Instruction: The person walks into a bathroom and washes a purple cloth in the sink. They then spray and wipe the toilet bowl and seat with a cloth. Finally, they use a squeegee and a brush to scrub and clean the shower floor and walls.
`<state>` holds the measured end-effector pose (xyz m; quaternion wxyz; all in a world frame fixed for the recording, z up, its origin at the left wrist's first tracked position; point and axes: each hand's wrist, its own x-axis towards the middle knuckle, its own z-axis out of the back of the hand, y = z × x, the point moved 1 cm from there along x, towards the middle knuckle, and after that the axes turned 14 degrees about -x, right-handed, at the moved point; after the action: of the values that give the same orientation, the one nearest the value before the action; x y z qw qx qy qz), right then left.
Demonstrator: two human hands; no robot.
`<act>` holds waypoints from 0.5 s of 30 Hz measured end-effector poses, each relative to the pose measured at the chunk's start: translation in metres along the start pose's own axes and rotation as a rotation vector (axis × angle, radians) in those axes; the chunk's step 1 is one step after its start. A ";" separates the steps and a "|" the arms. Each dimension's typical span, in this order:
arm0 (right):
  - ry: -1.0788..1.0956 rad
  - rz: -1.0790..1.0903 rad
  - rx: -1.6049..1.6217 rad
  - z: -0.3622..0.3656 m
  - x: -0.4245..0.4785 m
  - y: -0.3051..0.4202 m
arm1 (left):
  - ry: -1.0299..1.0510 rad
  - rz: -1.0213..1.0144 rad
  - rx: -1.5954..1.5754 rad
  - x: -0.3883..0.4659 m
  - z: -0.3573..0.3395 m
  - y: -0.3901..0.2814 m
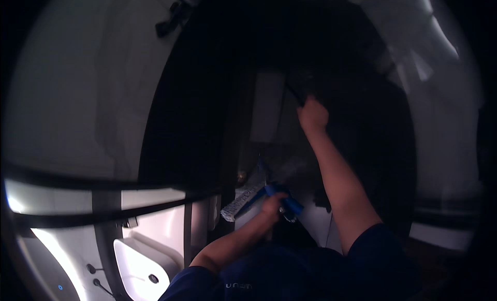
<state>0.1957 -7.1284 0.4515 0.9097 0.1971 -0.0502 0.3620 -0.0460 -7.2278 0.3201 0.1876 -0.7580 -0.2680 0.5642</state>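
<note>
My left hand [273, 204] is closed around a blue cleaning tool [293, 206] low in front of my body. A long, fluffy grey-white strip [237, 208] lies along one side of the tool, like the sleeve of a window washer. Further out, in dim light, my right hand [313, 112] is a fist at the end of a thin dark bar [294, 93]. The bar slants up and to the left, and darkness hides what it belongs to. A pale, upright rectangular panel [268, 107] shows to the left of my right hand.
At lower left stands a white washbasin [141, 266] with a round drain, beside dark wall-mounted taps [97, 281]. A dark fixture [169, 25] juts from the grey wall [70, 99]. Dark curved bands [97, 184] cross the left side. Much of the middle is too dark to make out.
</note>
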 end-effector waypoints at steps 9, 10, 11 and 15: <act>-0.087 -0.351 -0.089 0.085 -0.014 -0.171 | 0.073 -0.082 -0.169 -0.013 -0.078 -0.075; -0.075 -0.354 -0.086 0.093 -0.015 -0.186 | 0.073 -0.107 -0.179 -0.005 -0.075 -0.075; -0.052 -0.398 -0.148 0.102 -0.018 -0.197 | 0.075 -0.131 -0.186 0.004 -0.071 -0.074; -0.147 -0.519 -0.240 0.113 -0.048 -0.237 | 0.187 0.061 -0.229 0.011 -0.073 -0.111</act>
<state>0.3269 -7.3600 0.4680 0.9826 0.1200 -0.1065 0.0934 0.0046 -7.1327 0.3987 0.1070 -0.8315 -0.2889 0.4623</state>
